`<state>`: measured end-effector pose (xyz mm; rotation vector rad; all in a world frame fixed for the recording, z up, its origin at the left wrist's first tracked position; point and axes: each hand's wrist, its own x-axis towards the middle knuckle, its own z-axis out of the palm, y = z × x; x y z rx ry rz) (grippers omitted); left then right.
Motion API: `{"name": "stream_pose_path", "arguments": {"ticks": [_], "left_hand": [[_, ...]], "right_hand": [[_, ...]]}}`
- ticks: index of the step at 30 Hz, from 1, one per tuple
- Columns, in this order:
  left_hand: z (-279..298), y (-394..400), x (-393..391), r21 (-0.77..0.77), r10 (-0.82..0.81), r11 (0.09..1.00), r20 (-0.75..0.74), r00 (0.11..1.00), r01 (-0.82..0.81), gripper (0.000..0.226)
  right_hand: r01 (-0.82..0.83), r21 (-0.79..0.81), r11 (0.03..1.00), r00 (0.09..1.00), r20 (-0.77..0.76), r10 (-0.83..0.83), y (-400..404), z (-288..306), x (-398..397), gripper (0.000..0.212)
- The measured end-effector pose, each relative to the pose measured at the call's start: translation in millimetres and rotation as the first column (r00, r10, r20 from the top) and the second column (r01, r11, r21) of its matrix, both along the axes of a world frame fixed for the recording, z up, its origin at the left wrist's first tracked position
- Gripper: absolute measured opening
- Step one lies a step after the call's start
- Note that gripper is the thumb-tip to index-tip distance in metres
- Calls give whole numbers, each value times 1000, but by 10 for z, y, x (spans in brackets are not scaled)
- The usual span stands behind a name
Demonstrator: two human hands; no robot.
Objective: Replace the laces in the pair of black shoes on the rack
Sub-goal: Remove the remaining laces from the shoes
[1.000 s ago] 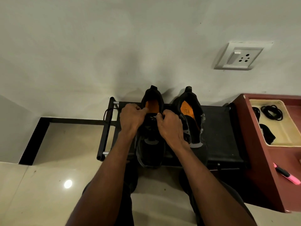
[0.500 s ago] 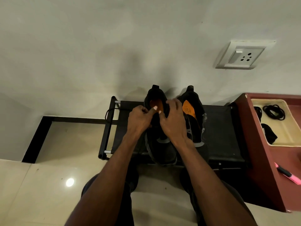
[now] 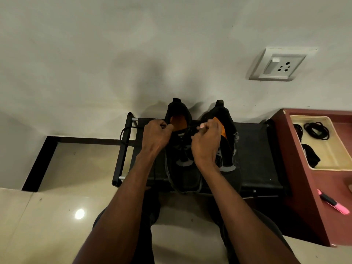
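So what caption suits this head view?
Both hands pull a lace on the left shoe.

Bare forearms, no sleeves; dark trousers (image 3: 148, 216) on legs.

Only one view, worn on the head, looking forward and steeply down from above the rack (image 3: 255, 149) and floor, facing the wall. Close enough to fill the lower frame with both forearms, the hands meeting near centre over the left shoe (image 3: 182, 168). Wide-angle, taking in the wall socket (image 3: 280, 65) upper right and the red cabinet (image 3: 304, 187) at the right edge.
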<state>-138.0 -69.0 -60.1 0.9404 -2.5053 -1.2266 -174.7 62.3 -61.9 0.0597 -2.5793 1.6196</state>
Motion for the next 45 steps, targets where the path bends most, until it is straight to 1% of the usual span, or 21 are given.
{"name": "stream_pose_path", "arguments": {"ticks": [3, 5, 7, 10, 13, 16, 18, 21, 23, 25, 28, 30, 32, 33, 35, 36, 38, 40, 41, 43, 45], "left_hand": [[-5, 27, -1, -17, -19, 1000, 2, 1000, 19, 25], [-17, 49, 1, -7, -22, 1000, -17, 1000, 22, 25], [-31, 44, 4, -9, -28, 1000, -32, 999, 28, 26], [-19, 49, 17, -14, -57, 998, -48, 997, 57, 30], [-7, 48, 4, -37, -44, 998, -43, 998, 42, 31], [-9, 51, -12, -29, -31, 999, -27, 999, 30, 30], [1, 44, -6, -36, -22, 999, -5, 1000, 22, 30], [11, 14, 6, -35, -25, 999, -7, 1000, 25, 31], [13, 20, 10, -42, -31, 999, -3, 1000, 30, 30], [12, 46, 9, -52, -28, 998, -5, 1000, 28, 30], [24, 67, -2, -63, -25, 998, 6, 1000, 26, 30], [30, 66, -5, -61, -30, 998, 10, 1000, 30, 30], [19, 64, -4, -49, -30, 998, -2, 1000, 30, 28], [19, 60, 0, -47, -27, 999, 1, 1000, 27, 27], [16, 48, 3, -46, -16, 999, 11, 1000, 16, 26], [16, 44, 4, -49, -9, 999, 11, 1000, 10, 26], [18, 46, 7, -45, -7, 999, 8, 1000, 8, 26], [16, 62, 7, -32, -13, 999, 8, 1000, 13, 26], [16, 69, 11, -27, -14, 1000, 11, 1000, 14, 26], [14, 81, 12, -21, -9, 1000, 12, 1000, 9, 25], [13, 90, 9, -18, -1, 1000, 12, 1000, 1, 25]], "right_hand": [[-4, 179, 984, 998, -62, 15, -21, 44, 105, 13], [-78, 329, 941, 979, -155, 135, -47, 3, 115, 36], [-162, 490, 857, 943, -179, 281, -55, -42, 79, 52], [-329, 621, 711, 874, -84, 478, -49, -89, 88, 42], [-364, 621, 694, 866, -50, 498, -63, -129, 132, 28], [-199, 596, 778, 912, -178, 370, -66, -110, 115, 18], [23, 512, 859, 950, -277, 140, -29, -45, 59, 17], [282, 339, 898, 948, -242, -206, 127, 78, -65, 21], [348, 309, 885, 934, -201, -296, 186, 110, -106, 25], [282, 387, 878, 951, -230, -205, 159, 90, -76, 35], [-53, 579, 813, 947, -229, 225, 36, 2, 26, 58], [-240, 655, 717, 880, -164, 445, -35, -76, 84, 49], [-296, 684, 667, 854, -124, 505, -52, -141, 120, 31], [-293, 673, 680, 856, -132, 500, -53, -149, 115, 24], [-222, 604, 765, 884, -205, 419, -16, -93, 49, 19], [-140, 542, 828, 915, -249, 318, 33, -39, -22, 20], [136, 353, 926, 947, -319, -17, 192, 77, -227, 22], [358, 169, 918, 911, -280, -304, 394, 164, -391, 23], [396, 139, 907, 907, -211, -364, 459, 177, -424, 25], [397, 200, 896, 918, -108, -382, 470, 156, -402, 30], [286, 302, 909, 956, -154, -250, 379, 113, -303, 41]]}}
